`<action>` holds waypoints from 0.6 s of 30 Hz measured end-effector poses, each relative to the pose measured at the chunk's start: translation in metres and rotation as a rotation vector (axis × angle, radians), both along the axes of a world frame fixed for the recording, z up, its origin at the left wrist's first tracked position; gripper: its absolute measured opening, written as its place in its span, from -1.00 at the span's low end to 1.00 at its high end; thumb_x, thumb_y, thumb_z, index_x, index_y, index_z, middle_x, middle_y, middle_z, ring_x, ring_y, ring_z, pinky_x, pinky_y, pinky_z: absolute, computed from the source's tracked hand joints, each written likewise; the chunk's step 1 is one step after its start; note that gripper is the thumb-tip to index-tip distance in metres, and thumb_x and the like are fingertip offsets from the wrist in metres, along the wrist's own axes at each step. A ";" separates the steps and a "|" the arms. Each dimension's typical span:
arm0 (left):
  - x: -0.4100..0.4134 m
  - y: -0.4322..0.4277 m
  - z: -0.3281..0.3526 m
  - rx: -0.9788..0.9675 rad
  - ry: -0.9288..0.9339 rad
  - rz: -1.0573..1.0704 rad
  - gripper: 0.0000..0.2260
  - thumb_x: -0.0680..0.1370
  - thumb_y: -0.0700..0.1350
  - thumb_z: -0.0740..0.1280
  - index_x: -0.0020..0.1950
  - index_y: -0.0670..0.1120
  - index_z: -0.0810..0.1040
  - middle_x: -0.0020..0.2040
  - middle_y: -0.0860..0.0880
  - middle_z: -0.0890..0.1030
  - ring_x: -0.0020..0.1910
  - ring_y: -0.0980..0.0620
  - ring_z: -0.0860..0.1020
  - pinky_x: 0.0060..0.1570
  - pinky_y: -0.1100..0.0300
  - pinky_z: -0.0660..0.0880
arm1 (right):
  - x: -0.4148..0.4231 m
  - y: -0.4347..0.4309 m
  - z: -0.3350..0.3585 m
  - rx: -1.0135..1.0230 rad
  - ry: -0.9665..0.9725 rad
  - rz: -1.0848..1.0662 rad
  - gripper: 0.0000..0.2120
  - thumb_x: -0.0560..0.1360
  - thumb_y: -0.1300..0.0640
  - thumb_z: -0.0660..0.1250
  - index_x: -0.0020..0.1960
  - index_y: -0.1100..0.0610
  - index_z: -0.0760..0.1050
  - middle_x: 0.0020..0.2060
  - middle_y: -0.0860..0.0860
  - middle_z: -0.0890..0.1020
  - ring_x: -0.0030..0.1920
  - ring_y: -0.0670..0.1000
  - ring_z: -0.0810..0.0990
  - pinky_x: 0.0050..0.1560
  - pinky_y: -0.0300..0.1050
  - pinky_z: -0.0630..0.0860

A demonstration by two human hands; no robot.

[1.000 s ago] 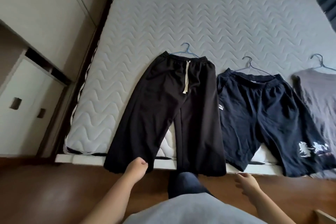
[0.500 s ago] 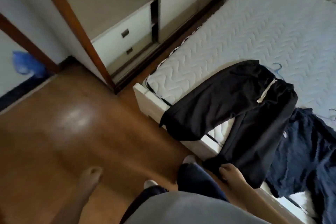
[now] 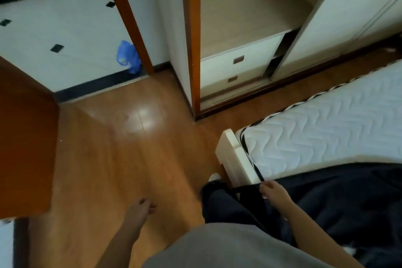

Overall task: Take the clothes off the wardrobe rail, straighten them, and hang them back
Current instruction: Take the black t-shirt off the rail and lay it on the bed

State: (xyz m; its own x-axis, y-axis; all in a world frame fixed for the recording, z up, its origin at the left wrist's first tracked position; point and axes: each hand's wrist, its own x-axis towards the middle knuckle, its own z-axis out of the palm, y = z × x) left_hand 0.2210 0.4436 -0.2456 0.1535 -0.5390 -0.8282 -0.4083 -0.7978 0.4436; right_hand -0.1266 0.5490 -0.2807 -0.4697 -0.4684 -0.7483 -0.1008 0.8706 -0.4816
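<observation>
view: head camera faces the floor by the wardrobe [image 3: 243,17], bed corner at right
dark trousers [image 3: 339,198]: lie across the near end of the mattress [image 3: 326,132], hem draped over the bed's edge beside the person's leg; hanger not in view
right hand [image 3: 274,189]: fingertips rest on the trouser hem at the bed edge, fingers loosely curled; can't tell if it pinches the cloth or only touches it
left hand [image 3: 141,209]: hangs free over the wooden floor [image 3: 108,159], fingers loosely curled in, holding nothing
wardrobe: sliding door open, shelf and two drawers [image 3: 237,69] visible, rail out of frame
other: blue plastic bag [image 3: 128,56] on the tiled floor past the doorway
step (judged): leaving the straightened trousers, likely heading to the wardrobe
risk 1: if the right hand drags on the hem as the body turns, the trousers wrinkle again or slide off the mattress
risk 2: overhanging hem sits by the leg; a step could catch it and pull the garment to the floor
risk 3: head turned off the bed, so any slip goes unseen
</observation>
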 end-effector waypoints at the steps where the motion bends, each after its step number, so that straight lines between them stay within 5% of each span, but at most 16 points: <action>1: -0.019 -0.020 0.005 -0.033 0.001 -0.054 -0.75 0.59 -0.11 0.16 0.16 -0.24 0.45 -0.13 -0.08 0.56 -0.16 -0.01 0.53 -0.11 0.09 0.33 | -0.013 -0.020 0.000 -0.008 -0.009 -0.010 -0.87 0.48 0.17 0.25 0.00 0.16 0.48 -0.14 0.12 0.59 -0.08 0.14 0.57 -0.02 0.01 0.50; 9: -0.169 -0.155 0.080 -0.419 -0.023 -0.667 -0.81 0.59 -0.08 0.14 0.17 -0.03 0.44 0.03 0.04 0.49 0.03 0.09 0.46 -0.03 0.24 0.38 | -0.115 -0.104 0.034 -0.042 -0.029 -0.235 -0.83 0.54 0.19 0.19 0.09 0.23 0.43 -0.06 0.17 0.56 -0.09 0.12 0.52 -0.31 -0.20 0.32; 14: -0.204 -0.209 0.085 -0.458 0.017 -0.822 -0.86 0.59 -0.08 0.13 0.12 0.01 0.42 -0.08 0.13 0.46 -0.01 0.13 0.44 -0.20 0.45 0.29 | -0.142 -0.110 0.032 -0.003 -0.039 -0.477 -0.88 0.56 0.21 0.16 0.05 0.24 0.40 -0.02 0.20 0.53 -0.07 0.14 0.49 -0.16 -0.12 0.33; 18: -0.218 -0.271 0.074 -0.404 0.081 -0.891 -0.91 0.59 -0.08 0.14 0.04 0.05 0.41 -0.04 0.10 0.51 0.04 0.08 0.49 -0.14 0.36 0.36 | -0.138 -0.111 0.026 0.052 -0.041 -0.703 -0.77 0.57 0.23 0.12 0.15 0.32 0.41 -0.02 0.20 0.52 -0.06 0.15 0.47 -0.11 -0.08 0.29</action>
